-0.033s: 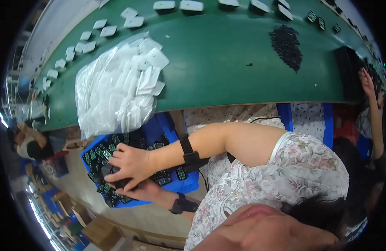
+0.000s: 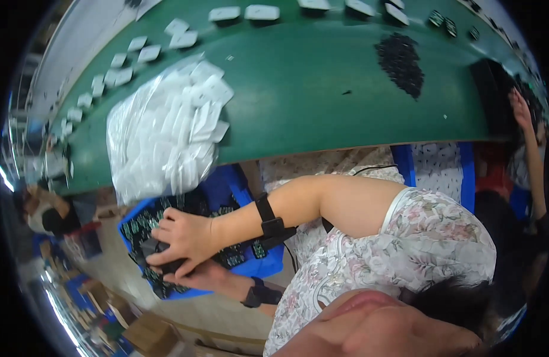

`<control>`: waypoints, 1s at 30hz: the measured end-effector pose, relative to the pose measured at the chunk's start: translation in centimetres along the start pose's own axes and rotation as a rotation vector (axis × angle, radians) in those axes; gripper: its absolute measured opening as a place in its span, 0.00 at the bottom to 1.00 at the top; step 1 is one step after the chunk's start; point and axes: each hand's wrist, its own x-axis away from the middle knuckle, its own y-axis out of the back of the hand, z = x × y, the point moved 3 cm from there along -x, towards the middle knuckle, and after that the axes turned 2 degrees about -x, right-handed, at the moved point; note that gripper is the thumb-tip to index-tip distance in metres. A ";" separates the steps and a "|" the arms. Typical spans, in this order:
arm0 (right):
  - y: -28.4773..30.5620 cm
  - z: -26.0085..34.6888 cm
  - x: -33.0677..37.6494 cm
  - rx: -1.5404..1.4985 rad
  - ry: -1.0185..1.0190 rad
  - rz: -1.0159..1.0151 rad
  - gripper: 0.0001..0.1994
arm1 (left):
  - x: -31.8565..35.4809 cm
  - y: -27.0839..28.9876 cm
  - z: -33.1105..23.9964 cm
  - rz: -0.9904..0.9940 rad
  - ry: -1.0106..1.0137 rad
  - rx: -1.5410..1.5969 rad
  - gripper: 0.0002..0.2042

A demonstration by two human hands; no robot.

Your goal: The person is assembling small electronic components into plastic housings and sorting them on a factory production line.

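My right hand (image 2: 182, 241) reaches across over a blue bin (image 2: 265, 268), fingers bent round a dark, black piece (image 2: 155, 250) whose exact kind I cannot make out. Just below it, my left hand (image 2: 206, 278) is against the same piece, its fingers partly hidden under the right hand. Inside the bin lie many small green and black circuit boards (image 2: 230, 256). Beside the bin, a clear plastic bag (image 2: 161, 137) full of white flat plastic covers rests on the table's edge.
White covers (image 2: 262, 12) stand in a row along the far side of the green table (image 2: 298, 89). A pile of small black parts (image 2: 400, 64) and a black box (image 2: 491, 98) are on the right, near another person's hand (image 2: 520, 109). A second blue bin (image 2: 406, 169) stands below the table.
The view has shifted slightly, so the table and its contents appear a little farther left. Both hands stay together on the black piece over the bin.
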 end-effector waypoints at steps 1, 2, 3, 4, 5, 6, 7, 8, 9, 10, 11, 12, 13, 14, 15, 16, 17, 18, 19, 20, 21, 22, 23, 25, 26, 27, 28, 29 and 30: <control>0.8 0.5 -0.7 0.009 0.004 -0.027 0.28 | 0.1 -1.7 -1.1 0.040 -0.013 -0.013 0.28; 1.7 0.6 -1.2 0.022 0.005 -0.057 0.29 | 0.1 -2.8 -1.6 0.062 -0.009 -0.017 0.29; 3.2 0.6 -1.8 0.049 0.006 -0.073 0.27 | 0.2 -4.3 -1.7 0.113 -0.016 -0.027 0.29; 5.2 0.2 -2.1 0.084 -0.002 -0.092 0.27 | 0.2 -6.2 -1.5 0.169 -0.019 -0.033 0.29; 7.1 -0.5 -2.4 0.177 -0.007 -0.126 0.26 | 0.0 -8.3 -0.8 0.250 0.030 0.035 0.30; 9.2 -1.4 -2.5 0.268 -0.014 -0.160 0.25 | -0.2 -10.7 0.2 0.327 0.082 0.101 0.31; 13.2 -3.4 -1.7 0.409 -0.071 -0.209 0.24 | -0.1 -14.2 2.8 0.370 0.234 0.175 0.31; 15.6 -4.3 -1.0 0.497 -0.103 -0.263 0.25 | 0.4 -16.3 4.3 0.497 0.380 0.277 0.31; 18.5 -5.3 0.3 0.587 -0.155 -0.299 0.26 | 2.5 -20.2 5.7 0.390 0.494 0.217 0.32; 22.0 -5.5 1.4 0.673 -0.223 -0.331 0.26 | 2.8 -22.2 7.2 0.636 0.444 0.198 0.30; 25.9 -5.6 2.9 0.776 -0.280 -0.380 0.27 | 4.0 -25.1 9.5 0.799 0.411 0.185 0.27; 29.0 -5.6 4.9 0.959 -0.318 -0.441 0.30 | 6.1 -28.1 11.5 0.916 0.427 0.160 0.27; 32.0 -5.6 7.3 1.061 -0.400 -0.440 0.32 | 8.7 -30.5 14.0 1.005 0.527 0.180 0.27; 34.7 -5.0 9.3 1.150 -0.477 -0.479 0.32 | 11.6 -32.7 14.4 1.095 0.636 0.143 0.27; 37.0 -4.7 11.6 1.241 -0.490 -0.549 0.32 | 14.4 -34.8 15.5 1.179 0.696 0.158 0.27; 39.0 -4.1 13.0 1.307 -0.520 -0.585 0.31 | 16.5 -36.2 17.3 1.261 0.753 0.161 0.28; 40.9 -3.9 14.5 1.361 -0.558 -0.613 0.30 | 18.8 -37.8 18.7 1.342 0.794 0.198 0.28; 42.7 -3.6 15.8 1.413 -0.577 -0.662 0.28 | 21.0 -39.2 20.0 1.415 0.861 0.135 0.28; 44.4 -3.7 17.2 1.433 -0.664 -0.683 0.27 | 22.9 -40.4 20.7 1.453 0.909 0.139 0.28; 46.1 -3.5 18.8 1.482 -0.663 -0.701 0.26 | 24.9 -41.6 21.4 1.506 0.931 0.123 0.30; 47.4 -3.4 20.5 1.439 -0.731 -0.719 0.26 | 26.6 -42.3 22.1 1.543 0.961 0.060 0.30; 48.6 -3.7 22.0 1.391 -0.799 -0.737 0.26 | 27.7 -42.8 23.1 1.579 0.991 -0.007 0.31; 50.0 -3.4 23.4 1.262 -0.807 -0.802 0.26 | 28.7 -43.2 23.7 1.584 0.996 -0.010 0.31; 51.9 -3.0 25.4 1.269 -0.868 -0.827 0.24 | 30.2 -43.6 25.0 1.668 0.839 -0.252 0.35; 52.7 -2.9 26.2 1.230 -0.881 -0.882 0.23 | 30.7 -43.8 26.2 1.674 0.850 -0.259 0.35; 53.3 -2.8 26.6 1.231 -0.893 -0.884 0.23 | 30.5 -44.3 27.5 1.743 0.534 -0.424 0.37; 54.0 -2.8 27.2 1.201 -0.896 -0.970 0.22 | 30.2 -44.7 28.3 1.780 0.207 -0.582 0.39; 54.9 -2.8 28.2 1.174 -0.906 -1.061 0.21 | 30.1 -45.3 27.0 1.769 0.004 -0.732 0.41; 55.9 -2.7 29.1 1.120 -0.973 -1.118 0.19 | 30.2 -45.5 25.2 1.722 -0.219 -0.820 0.40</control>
